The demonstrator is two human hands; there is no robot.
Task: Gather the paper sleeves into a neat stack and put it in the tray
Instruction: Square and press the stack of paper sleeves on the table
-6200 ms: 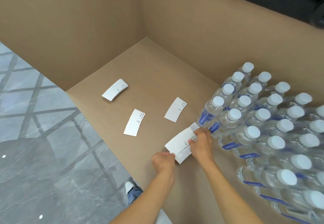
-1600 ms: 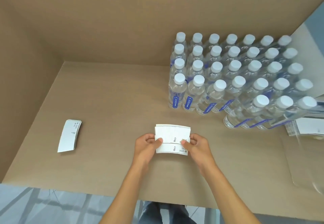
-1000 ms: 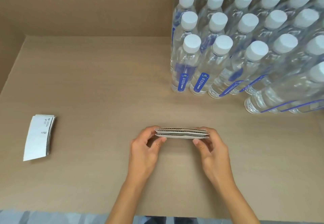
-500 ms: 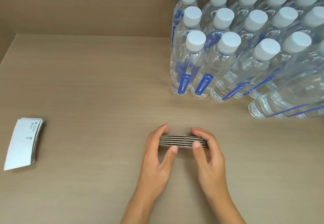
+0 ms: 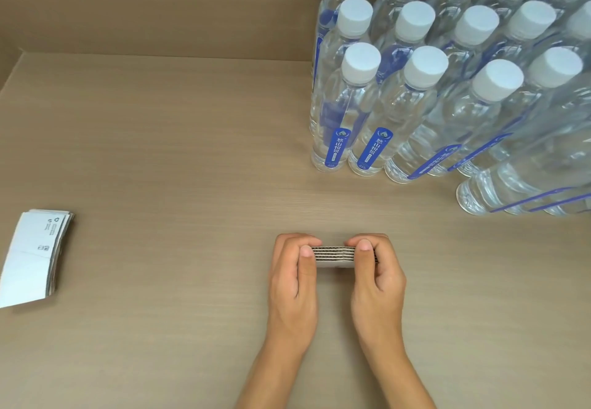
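Observation:
A stack of white paper sleeves (image 5: 334, 255) stands on edge on the brown cardboard surface (image 5: 179, 159), so its corrugated edges face me. My left hand (image 5: 295, 276) grips its left end and my right hand (image 5: 375, 272) grips its right end, thumbs pressed on the near face. Most of the stack is hidden between my fingers. A second bunch of white sleeves (image 5: 32, 256) lies flat at the far left, apart from both hands. No tray is in view.
Several clear water bottles (image 5: 361, 107) with white caps and blue labels stand in rows at the upper right. A cardboard wall (image 5: 160, 5) rises behind the surface.
Both hands have closed in tighter on the stack's ends, covering more of it. The stack stays on edge at the same spot; earlier it was turned from flat to upright.

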